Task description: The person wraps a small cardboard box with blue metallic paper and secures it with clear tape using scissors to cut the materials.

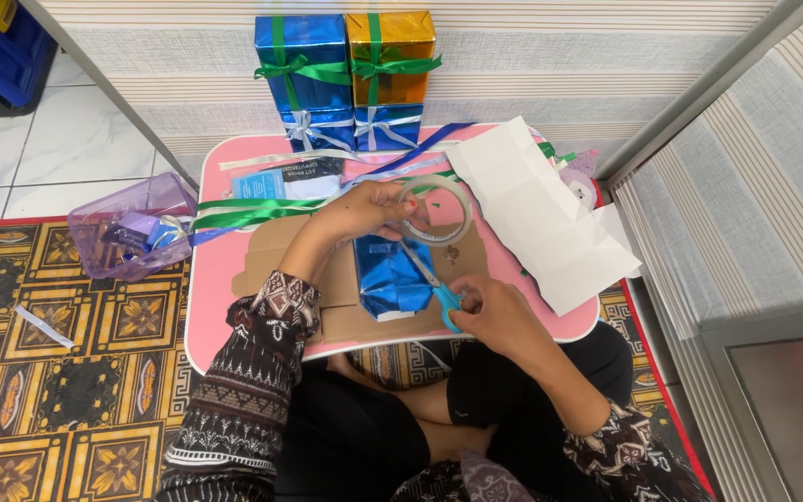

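The left hand [369, 206] grips a roll of clear adhesive tape [436, 210], fingers curled round its near rim and holding it raised above the table. The right hand [492, 311] is closed on the blue plastic handles of a pair of scissors [431, 282], whose metal blades point up and left toward the roll. Between the two hands, just under the blades, lies a small box wrapped in shiny blue foil paper [390, 276], resting on a flat sheet of brown cardboard [346, 321] on the low pink table [211, 297]. Green satin ribbons [243, 212] cross the table's left side; a creased white paper sheet [541, 209] covers its right. At the far edge stand wrapped gift boxes, blue [301, 60] and gold [390, 56], tied with green ribbon. A translucent purple plastic tub [127, 228] sits on the patterned floor mat [67, 372] beside the table.
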